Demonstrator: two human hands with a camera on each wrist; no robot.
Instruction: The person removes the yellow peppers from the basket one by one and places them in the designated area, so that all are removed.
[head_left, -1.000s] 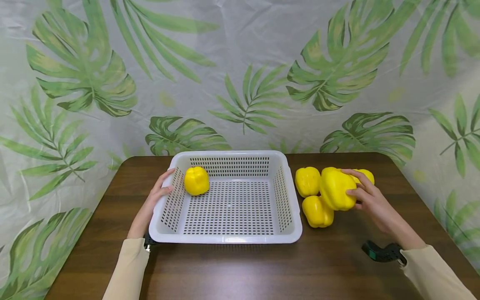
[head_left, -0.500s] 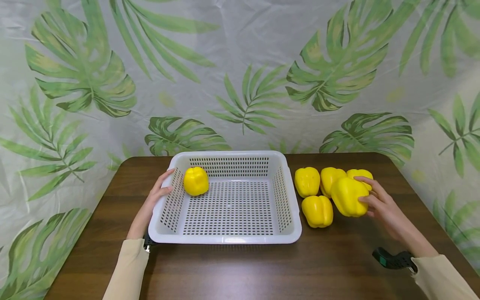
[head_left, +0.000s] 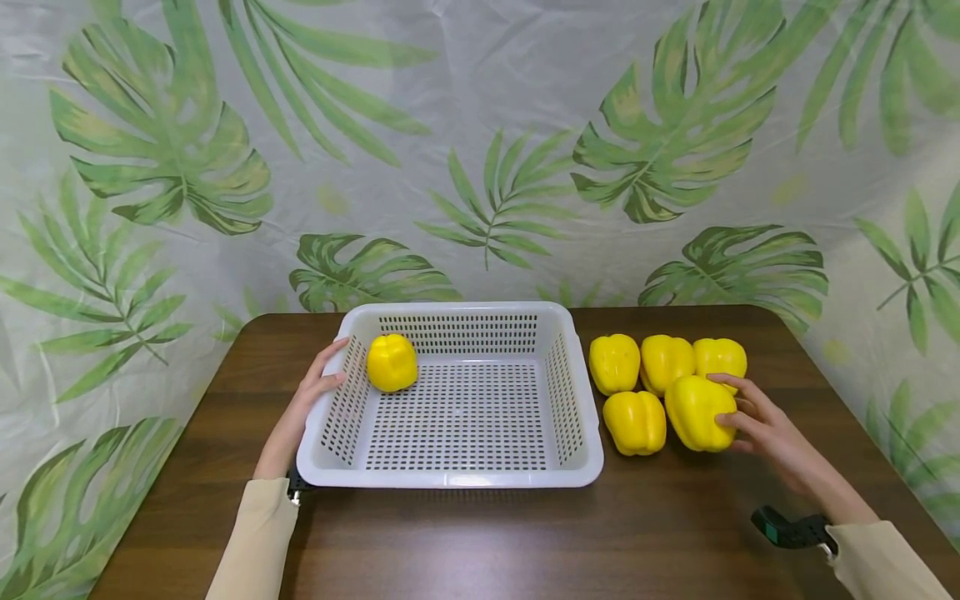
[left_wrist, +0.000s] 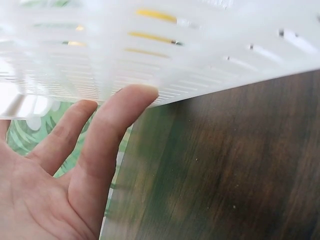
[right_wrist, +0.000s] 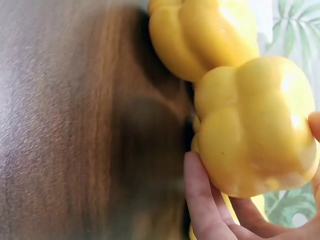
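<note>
A yellow bell pepper (head_left: 697,414) is between the thumb and fingers of my right hand (head_left: 772,433), which grips it from its right side, low over the table. The right wrist view shows this pepper close up, with fingers on both sides. Several other yellow bell peppers stand around it, one pepper (head_left: 634,423) directly to its left and one pepper (head_left: 720,360) just behind. My left hand (head_left: 303,400) rests against the left side of a white perforated plastic basket (head_left: 450,478), fingers spread and fairly straight. Inside the basket, near its left wall, sits a single yellow bell pepper (head_left: 392,363).
Between basket and right-hand peppers runs only a narrow gap, beside the back-left pepper (head_left: 615,364). Another pepper (head_left: 667,363) stands in the back row. The dark wooden table (head_left: 495,542) ends at a leaf-patterned cloth (head_left: 510,108) behind.
My right hand has drawn the gripped pepper right and toward me, then lowered it, away from the back row to a spot right of the front pepper. The left hand has stayed put.
</note>
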